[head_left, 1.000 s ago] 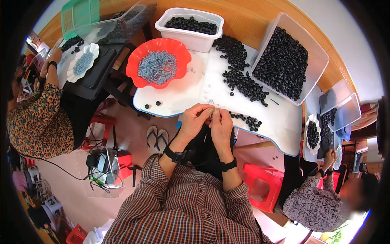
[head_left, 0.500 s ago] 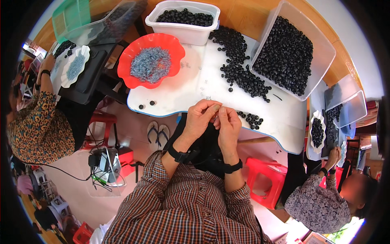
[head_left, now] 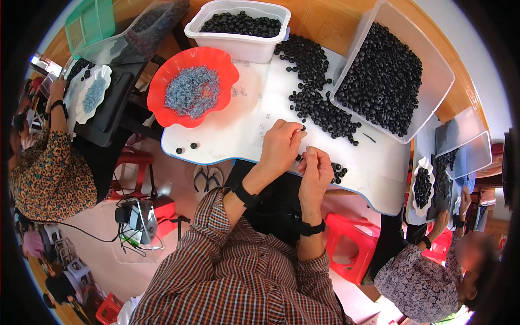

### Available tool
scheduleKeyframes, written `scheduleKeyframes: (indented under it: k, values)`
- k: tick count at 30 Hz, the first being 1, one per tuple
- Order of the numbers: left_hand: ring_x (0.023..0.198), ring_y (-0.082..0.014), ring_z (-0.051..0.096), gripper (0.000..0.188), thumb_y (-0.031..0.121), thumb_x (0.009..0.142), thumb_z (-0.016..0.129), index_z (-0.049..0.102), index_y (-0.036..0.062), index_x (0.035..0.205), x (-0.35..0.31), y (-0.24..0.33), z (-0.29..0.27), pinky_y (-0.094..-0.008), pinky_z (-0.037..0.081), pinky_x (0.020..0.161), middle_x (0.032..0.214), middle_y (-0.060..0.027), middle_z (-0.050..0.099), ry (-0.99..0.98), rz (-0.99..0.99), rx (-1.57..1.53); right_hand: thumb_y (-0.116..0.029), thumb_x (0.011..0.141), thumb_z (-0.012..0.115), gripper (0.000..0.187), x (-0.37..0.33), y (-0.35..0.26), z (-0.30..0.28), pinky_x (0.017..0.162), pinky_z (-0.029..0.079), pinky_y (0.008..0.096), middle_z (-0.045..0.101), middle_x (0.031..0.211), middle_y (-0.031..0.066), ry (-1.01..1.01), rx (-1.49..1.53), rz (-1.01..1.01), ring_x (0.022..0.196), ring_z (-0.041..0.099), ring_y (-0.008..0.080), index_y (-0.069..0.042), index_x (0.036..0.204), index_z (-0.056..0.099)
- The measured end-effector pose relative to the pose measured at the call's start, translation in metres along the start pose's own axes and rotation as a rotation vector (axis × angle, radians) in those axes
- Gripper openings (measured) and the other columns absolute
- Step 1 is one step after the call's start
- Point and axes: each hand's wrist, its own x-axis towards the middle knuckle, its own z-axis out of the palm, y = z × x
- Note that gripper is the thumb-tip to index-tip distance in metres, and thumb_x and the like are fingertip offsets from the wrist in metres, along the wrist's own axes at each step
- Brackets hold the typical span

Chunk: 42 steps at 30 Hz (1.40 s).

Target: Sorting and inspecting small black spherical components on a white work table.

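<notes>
My left hand point(head_left: 281, 143) reaches over the white table, thumb and forefinger pinched together at a small round black piece point(head_left: 303, 128). Just to its right and nearer me, my right hand point(head_left: 316, 173) is closed in a pinch; whatever sits at its fingertips is too small to make out. Beside and behind that hand lie several loose black round pieces point(head_left: 339, 172). Beyond my hands spreads a larger heap of the same black pieces point(head_left: 327, 111). A red scalloped bowl point(head_left: 157, 92) holding many small clear bluish pieces point(head_left: 192, 89) stands to the left.
A white tub point(head_left: 238, 46) and a large clear bin point(head_left: 433, 111), both with black pieces, stand at the back. Two black pieces point(head_left: 186, 148) lie near the table's left edge. Co-workers sit left and right. Under the table are sandals point(head_left: 208, 177) and a red stool point(head_left: 352, 244).
My hands, together half a second ago, have come apart. The left has moved forward and right toward the black pieces; the right has moved slightly right and nearer me.
</notes>
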Motion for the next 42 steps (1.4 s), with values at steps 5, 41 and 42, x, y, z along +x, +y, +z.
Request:
scheduleKeyframes:
  k: [5, 41, 42]
  values:
    - [0.064, -0.0292, 0.06, 0.021, 0.015, 0.08, 0.072, 0.066, 0.0024, 0.095, 0.012, -0.002, 0.012, -0.0388, 0.049, 0.057, 0.086, -0.0143, 0.059, -0.046, 0.0, 0.25, -0.017, 0.096, 0.056, 0.018, 0.003, -0.001, -0.004, 0.053, 0.039, 0.0191, 0.057, 0.073, 0.0007, -0.015, -0.031, -0.002, 0.059, 0.047, 0.0039, 0.0, 0.094, 0.059]
    - [0.082, -0.0155, 0.066, 0.023, 0.008, 0.094, 0.058, 0.062, -0.0019, 0.114, -0.031, -0.003, -0.056, -0.027, 0.056, 0.073, 0.095, -0.0097, 0.068, -0.242, -0.627, -1.371, -0.003, 0.09, 0.061, 0.008, -0.017, -0.016, 0.015, 0.065, 0.047, 0.0241, 0.061, 0.09, 0.0084, -0.165, -0.272, -0.376, 0.075, 0.059, 0.0138, 0.002, 0.096, 0.062]
    - [0.082, -0.0152, 0.066, 0.023, 0.008, 0.094, 0.058, 0.063, -0.002, 0.114, -0.032, -0.003, -0.056, -0.0269, 0.056, 0.073, 0.094, -0.0094, 0.068, -0.238, -0.623, -1.365, -0.003, 0.09, 0.061, 0.008, -0.018, -0.016, 0.016, 0.065, 0.047, 0.0241, 0.061, 0.09, 0.0084, -0.167, -0.273, -0.376, 0.075, 0.059, 0.0138, 0.002, 0.096, 0.062]
